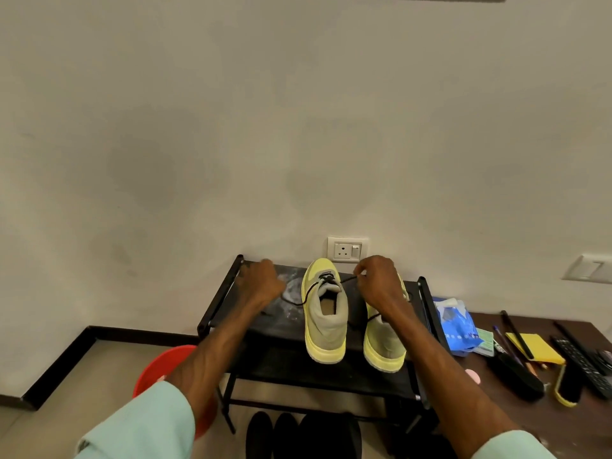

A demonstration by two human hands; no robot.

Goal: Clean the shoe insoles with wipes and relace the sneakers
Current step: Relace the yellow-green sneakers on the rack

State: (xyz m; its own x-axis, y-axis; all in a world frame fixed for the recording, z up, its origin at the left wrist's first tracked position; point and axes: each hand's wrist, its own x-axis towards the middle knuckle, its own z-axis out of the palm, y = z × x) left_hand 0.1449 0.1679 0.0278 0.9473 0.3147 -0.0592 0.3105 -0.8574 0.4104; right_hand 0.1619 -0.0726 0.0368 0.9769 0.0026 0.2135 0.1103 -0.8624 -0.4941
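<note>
From the head view, two yellow-green sneakers stand heel-first toward the person on a black shoe rack point(218, 303) against the wall. The middle sneaker point(325, 313) is the one being worked on, with a black lace point(347, 279) threaded through its top eyelets and drawn out to both sides. The left hand point(265, 281) is curled around one end, down on the rack top, and the right hand point(377, 281) pinches the other end between thumb and fingers, above the second sneaker point(385, 346). A blue pack of wipes point(458, 326) lies just right of the rack. To my eye the danger is an uneven pull: one side tugged harder could draw the short end back out of its eyelet, or drag the light sneaker sideways toward the rack's edge. The slack crossing beneath the right wrist could also snag.
</note>
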